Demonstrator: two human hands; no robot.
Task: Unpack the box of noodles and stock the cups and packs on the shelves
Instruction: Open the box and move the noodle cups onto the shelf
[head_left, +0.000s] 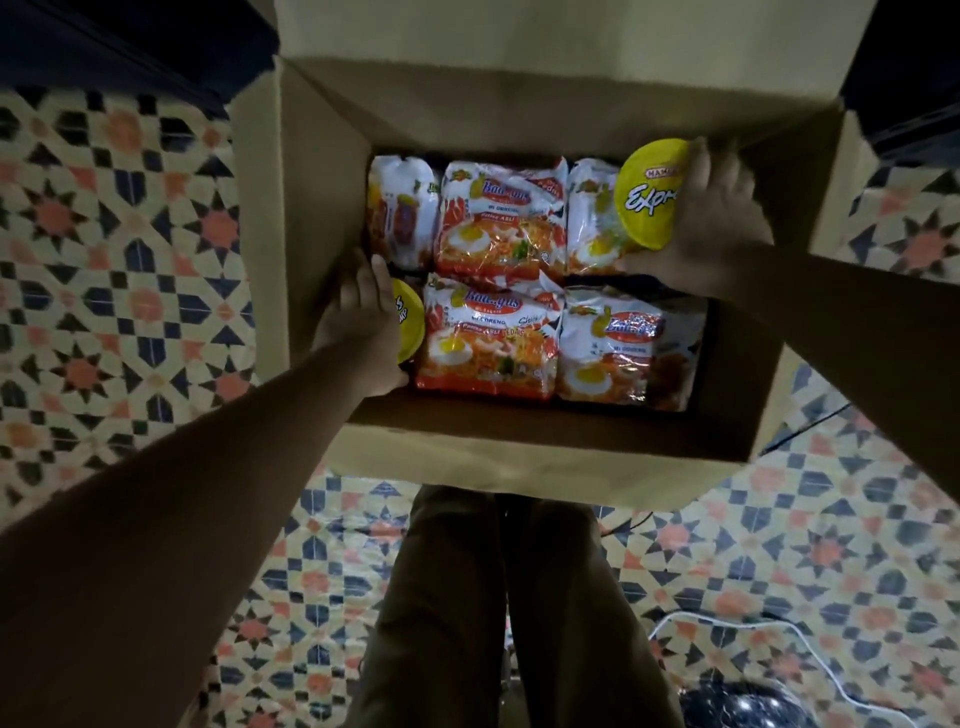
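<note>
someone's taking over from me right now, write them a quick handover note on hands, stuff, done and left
Right hand: grip on a yellow-lidded cup, lifted to the box's right wall.
Left hand: grip on a second cup low at the left wall.
Box: open on the patterned floor, noodle packs in two rows inside.
Done: flaps open, both cups in hand.
Left: shelve the cups, then all packs. No shelves in view.

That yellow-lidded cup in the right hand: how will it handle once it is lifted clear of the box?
The yellow-lidded cup looks rigid; the right hand wraps its side without visibly denting it. Probably light for its size, since one hand holds it tilted. Being round, it may roll if laid on its side, so set it upright. The glossy lid could be slippery.
</note>
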